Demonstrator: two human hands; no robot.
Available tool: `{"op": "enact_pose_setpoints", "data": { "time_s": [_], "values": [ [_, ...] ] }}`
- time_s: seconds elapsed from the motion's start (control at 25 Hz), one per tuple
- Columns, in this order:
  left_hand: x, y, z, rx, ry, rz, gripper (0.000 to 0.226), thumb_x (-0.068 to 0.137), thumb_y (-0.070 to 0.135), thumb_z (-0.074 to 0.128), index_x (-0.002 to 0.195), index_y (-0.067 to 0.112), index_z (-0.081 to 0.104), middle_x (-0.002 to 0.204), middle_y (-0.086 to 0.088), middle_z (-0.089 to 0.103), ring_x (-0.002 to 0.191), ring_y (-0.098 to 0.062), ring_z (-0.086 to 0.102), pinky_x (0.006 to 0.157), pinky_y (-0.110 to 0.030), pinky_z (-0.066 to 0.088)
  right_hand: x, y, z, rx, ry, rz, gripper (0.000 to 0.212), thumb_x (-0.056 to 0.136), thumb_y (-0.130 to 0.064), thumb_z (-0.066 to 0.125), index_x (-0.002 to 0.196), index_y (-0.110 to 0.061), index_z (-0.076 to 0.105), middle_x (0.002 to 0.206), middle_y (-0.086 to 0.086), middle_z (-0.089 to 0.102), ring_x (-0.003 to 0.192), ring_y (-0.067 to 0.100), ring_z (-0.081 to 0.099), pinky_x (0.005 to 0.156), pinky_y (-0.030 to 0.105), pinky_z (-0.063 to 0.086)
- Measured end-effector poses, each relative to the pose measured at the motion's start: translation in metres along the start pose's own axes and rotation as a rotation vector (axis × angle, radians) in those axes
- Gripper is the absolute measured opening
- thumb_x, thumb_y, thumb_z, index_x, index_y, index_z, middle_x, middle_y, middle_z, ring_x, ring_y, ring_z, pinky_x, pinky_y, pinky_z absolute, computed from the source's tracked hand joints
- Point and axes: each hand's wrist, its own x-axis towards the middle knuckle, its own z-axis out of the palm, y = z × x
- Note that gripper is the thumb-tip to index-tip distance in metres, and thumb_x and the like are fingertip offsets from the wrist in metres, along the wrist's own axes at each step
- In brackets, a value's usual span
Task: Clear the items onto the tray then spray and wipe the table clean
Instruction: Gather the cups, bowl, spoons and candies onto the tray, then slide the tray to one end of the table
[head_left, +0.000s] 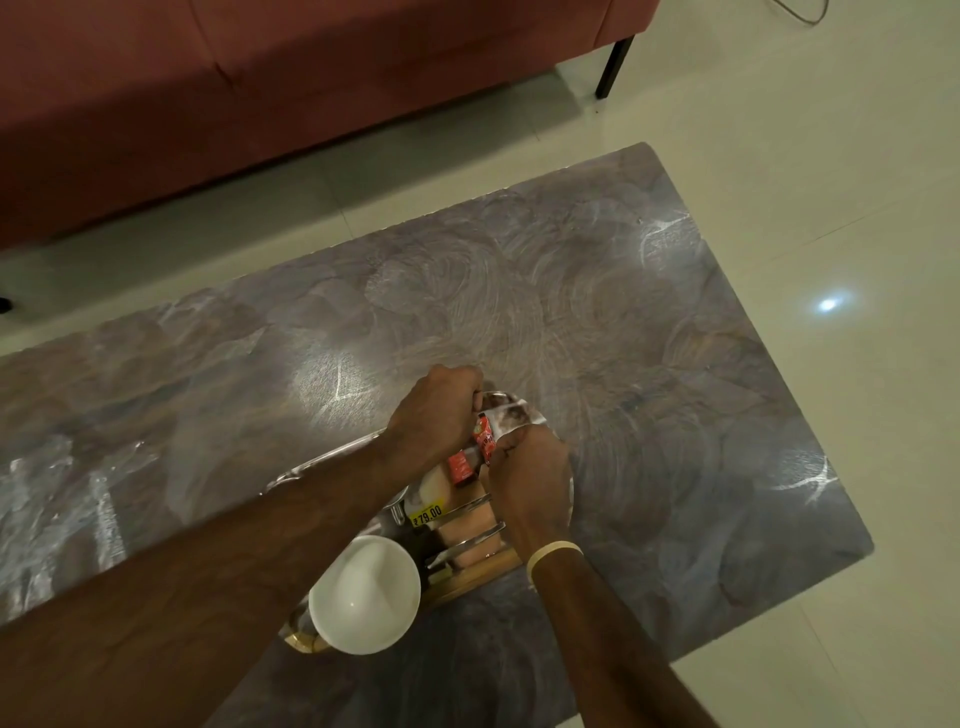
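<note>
Nearest the camera a white bowl (365, 592) sits on the near end of the tray (322, 454), with a wooden-looking board (480, 569) and some metal cutlery (470, 538) just beyond it, and a pale packet bearing a yellow price sticker (427, 513) beside those. The tray runs with its long axis from the near left toward the far right across the marble table (649, 322), and both forearms follow that same line over it.

At the far end of the tray the two hands meet on a red and white packet (484, 441). The left hand (435, 413) is curled over its far-left side, and the right hand (530, 475) pinches its near-right end; the packet lies between them, slanting the same way as the tray. Both hands are equally close to it (the left covers more of it), so setting it down should call only for a short drop straight onto the tray below.

Beyond the hands the tabletop shows swirled streaks and no other items that I can make out. A red sofa (260, 104) stands farther back, across a strip of pale floor (805, 156).
</note>
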Motion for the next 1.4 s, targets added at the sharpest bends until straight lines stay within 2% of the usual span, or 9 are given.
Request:
{"op": "enact_pose_setpoints", "data": {
  "time_s": [0.2, 0.28, 0.36, 0.48, 0.6, 0.68, 0.96, 1.16, 1.4],
  "values": [
    [-0.004, -0.004, -0.007, -0.091, 0.021, 0.001, 0.019, 0.079, 0.005, 0.067, 0.071, 0.019, 0.057, 0.075, 0.000, 0.062, 0.066, -0.018, 0.063, 0.055, -0.034, 0.055, -0.002, 0.004, -0.019, 0.202, -0.056, 0.045, 0.007, 0.089, -0.014, 0.065, 0.090, -0.014, 0.071, 0.083, 0.000, 0.071, 0.069, 0.011, 0.069, 0.063, 0.032, 0.061],
    [-0.010, -0.017, -0.022, -0.208, 0.055, -0.034, 0.015, 0.078, 0.008, 0.074, 0.076, 0.018, 0.063, 0.076, 0.003, 0.066, 0.064, -0.009, 0.064, 0.053, -0.020, 0.050, -0.003, 0.010, -0.032, 0.265, -0.069, 0.056, 0.009, 0.091, -0.015, 0.063, 0.090, -0.015, 0.072, 0.080, -0.002, 0.070, 0.064, 0.007, 0.067, 0.053, 0.020, 0.056],
    [-0.025, -0.044, -0.041, -0.311, 0.161, -0.096, 0.012, 0.076, 0.011, 0.079, 0.077, 0.017, 0.068, 0.075, 0.004, 0.070, 0.066, -0.004, 0.065, 0.061, -0.014, 0.048, -0.003, 0.020, -0.044, 0.275, -0.047, 0.028, 0.009, 0.092, -0.017, 0.064, 0.088, -0.016, 0.072, 0.075, -0.007, 0.068, 0.060, -0.002, 0.061, 0.048, 0.005, 0.043],
    [-0.065, -0.102, -0.057, -0.423, 0.355, -0.299, 0.011, 0.076, 0.014, 0.079, 0.086, 0.016, 0.076, 0.083, -0.001, 0.075, 0.076, -0.011, 0.069, 0.078, -0.024, 0.053, 0.002, 0.033, -0.059, 0.306, 0.003, 0.011, 0.008, 0.091, -0.017, 0.066, 0.096, -0.018, 0.072, 0.084, -0.009, 0.069, 0.067, -0.007, 0.057, 0.053, 0.002, 0.040],
    [-0.116, -0.142, -0.043, -0.497, 0.418, -0.558, 0.024, 0.077, 0.022, 0.080, 0.099, 0.014, 0.077, 0.094, -0.002, 0.076, 0.086, -0.014, 0.070, 0.088, -0.033, 0.054, 0.005, 0.039, -0.065, 0.303, -0.037, -0.038, 0.022, 0.091, -0.016, 0.069, 0.112, -0.013, 0.070, 0.093, -0.008, 0.064, 0.072, -0.009, 0.052, 0.055, -0.002, 0.038],
    [-0.141, -0.156, -0.026, -0.542, 0.446, -0.653, 0.023, 0.080, 0.022, 0.077, 0.102, 0.015, 0.077, 0.096, -0.003, 0.076, 0.089, -0.015, 0.071, 0.088, -0.032, 0.055, 0.008, 0.040, -0.064, 0.262, -0.085, -0.072, 0.025, 0.091, -0.012, 0.067, 0.116, -0.011, 0.069, 0.099, -0.003, 0.068, 0.072, -0.007, 0.053, 0.054, 0.000, 0.037],
    [-0.173, -0.159, 0.009, -0.625, 0.566, -0.776, 0.016, 0.086, 0.023, 0.070, 0.099, 0.018, 0.078, 0.093, 0.001, 0.075, 0.084, -0.012, 0.069, 0.076, -0.024, 0.051, 0.015, 0.051, -0.057, 0.184, -0.195, -0.153, 0.030, 0.094, -0.007, 0.059, 0.121, -0.018, 0.068, 0.088, -0.005, 0.065, 0.071, -0.001, 0.058, 0.054, 0.007, 0.040],
    [-0.194, -0.148, 0.031, -0.724, 0.622, -0.901, 0.014, 0.085, 0.027, 0.071, 0.091, 0.016, 0.078, 0.080, -0.002, 0.074, 0.076, -0.016, 0.069, 0.060, -0.020, 0.045, 0.018, 0.056, -0.051, 0.147, -0.224, -0.151, 0.035, 0.092, -0.007, 0.061, 0.124, -0.019, 0.068, 0.094, 0.004, 0.071, 0.081, 0.017, 0.065, 0.074, 0.028, 0.050],
    [-0.203, -0.141, 0.055, -0.735, 0.579, -0.942, 0.020, 0.089, 0.024, 0.065, 0.083, 0.006, 0.069, 0.077, -0.014, 0.071, 0.072, -0.030, 0.067, 0.066, -0.037, 0.050, 0.021, 0.054, -0.055, 0.121, -0.343, -0.228, 0.034, 0.097, -0.006, 0.053, 0.126, -0.021, 0.064, 0.096, 0.001, 0.067, 0.080, 0.003, 0.059, 0.064, 0.016, 0.040]
  ]
}}
